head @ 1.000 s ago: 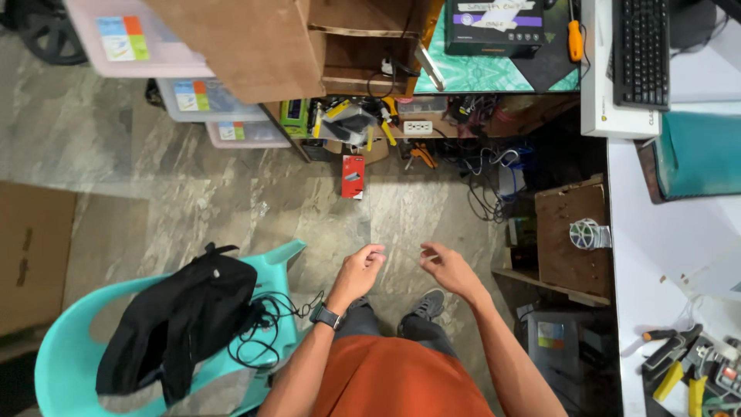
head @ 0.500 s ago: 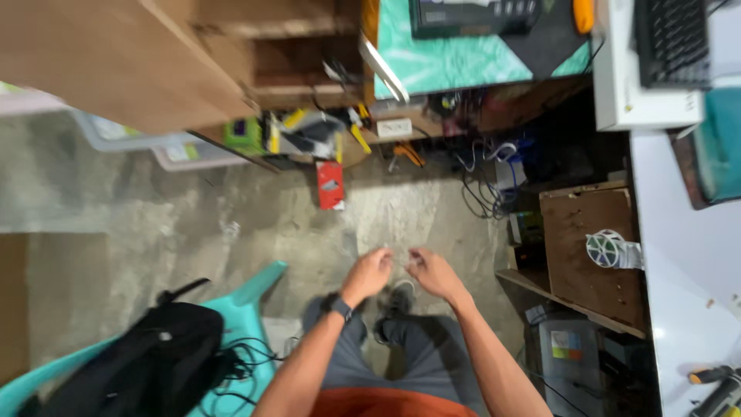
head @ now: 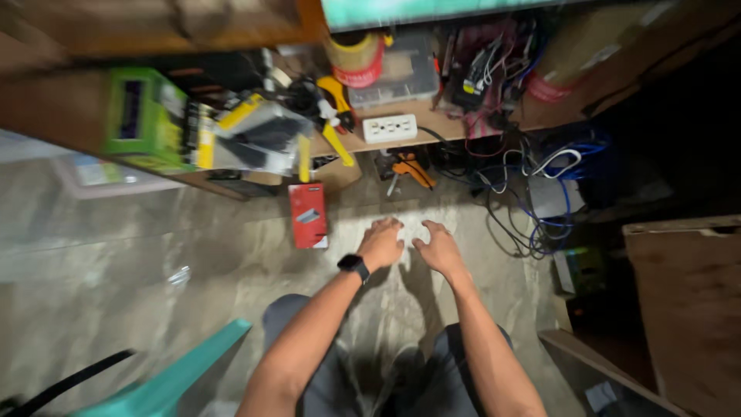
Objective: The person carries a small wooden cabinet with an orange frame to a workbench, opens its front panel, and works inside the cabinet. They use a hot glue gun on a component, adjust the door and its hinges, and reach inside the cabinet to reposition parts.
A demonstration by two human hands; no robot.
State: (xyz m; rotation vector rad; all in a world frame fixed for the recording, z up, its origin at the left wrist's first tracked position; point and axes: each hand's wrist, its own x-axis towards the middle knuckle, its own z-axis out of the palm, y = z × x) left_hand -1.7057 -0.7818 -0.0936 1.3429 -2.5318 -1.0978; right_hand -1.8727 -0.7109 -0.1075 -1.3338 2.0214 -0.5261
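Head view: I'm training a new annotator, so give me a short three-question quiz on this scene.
1. True or false: the left hand and right hand are far apart.
2. Which wrist wears the black watch? A) left B) right
3. What flat red thing lies on the floor left of the hands?

Key:
1. False; they are close together, held over the floor.
2. A.
3. The red box, below the cluttered shelf with its white power socket.
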